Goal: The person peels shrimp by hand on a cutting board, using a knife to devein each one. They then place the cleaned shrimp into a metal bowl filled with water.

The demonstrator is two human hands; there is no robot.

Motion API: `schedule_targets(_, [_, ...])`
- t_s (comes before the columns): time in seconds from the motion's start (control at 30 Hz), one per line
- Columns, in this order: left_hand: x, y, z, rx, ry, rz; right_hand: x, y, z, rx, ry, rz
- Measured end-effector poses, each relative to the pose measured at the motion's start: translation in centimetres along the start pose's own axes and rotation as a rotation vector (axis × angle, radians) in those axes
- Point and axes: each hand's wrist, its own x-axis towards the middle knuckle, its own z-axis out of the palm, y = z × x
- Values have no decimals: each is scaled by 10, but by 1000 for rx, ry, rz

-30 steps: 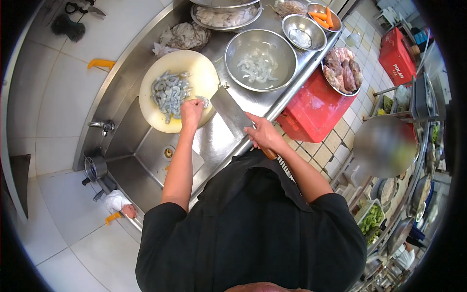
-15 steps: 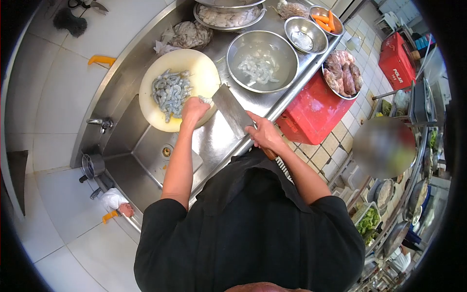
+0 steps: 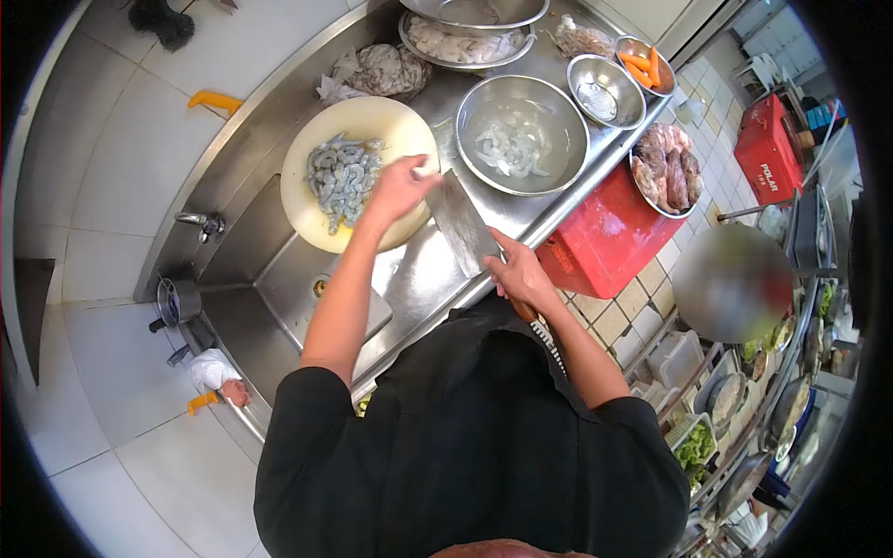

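My right hand is wrapped round the wooden handle of a cleaver. Its broad blade slants up and left towards the right edge of a round, cream-coloured cutting board. Over that side of the board is my left hand, fingers apart near the blade's tip; no shrimp is plain in it. A pile of grey raw shrimp lies left of the hand. To the right, a steel bowl holds cloudy water and pale shrimp.
Behind the board sit a plastic bag and stacked steel bowls. A small steel bowl and a bowl of carrots stand at the back right. Meat in a bowl rests on a red cooler. The sink is at left.
My left hand has lifted slightly, and its fingers have parted from the pale shrimp they held. The cleaver stays in my right hand. The whole view has shifted a little.
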Motion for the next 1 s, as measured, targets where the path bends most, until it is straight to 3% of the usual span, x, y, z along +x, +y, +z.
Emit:
schedule_targets(0.1, [25, -60, -20, 417, 127, -224, -15, -15, -2, -93, 40, -23])
schedule_targets(0.2, [25, -76, -24, 538, 233, -241, -19, -20, 2, -183, 35, -46])
schedule_targets(0.3, [35, -80, -17, 721, 226, -232, -8, -11, 14, -357, 37, -230])
schedule_targets(0.33, [38, -79, -17, 702, 226, -260, -4, -9, 19, -424, 62, -343])
schedule_targets(0.43, [41, -74, -18, 594, 237, -257, -5, -26, 19, -504, -35, -203])
schedule_targets(0.6, [1, -63, -4, 238, 198, -44, 1, -18, 2, -528, 176, -172])
schedule_targets(0.7, [-30, -62, 10, 186, 78, -46, -3, -17, -14, -506, 268, -174])
schedule_targets(0.8, [-45, -65, 19, 172, 110, -85, -2, -14, -22, -338, 223, -180])
schedule_targets(0.9, [-43, -68, 23, 166, 163, -69, -1, -22, -18, -61, 83, -59])
schedule_targets(1.0, [-37, -61, 21, 222, 136, -185, 17, -13, -10, 79, -6, -17])
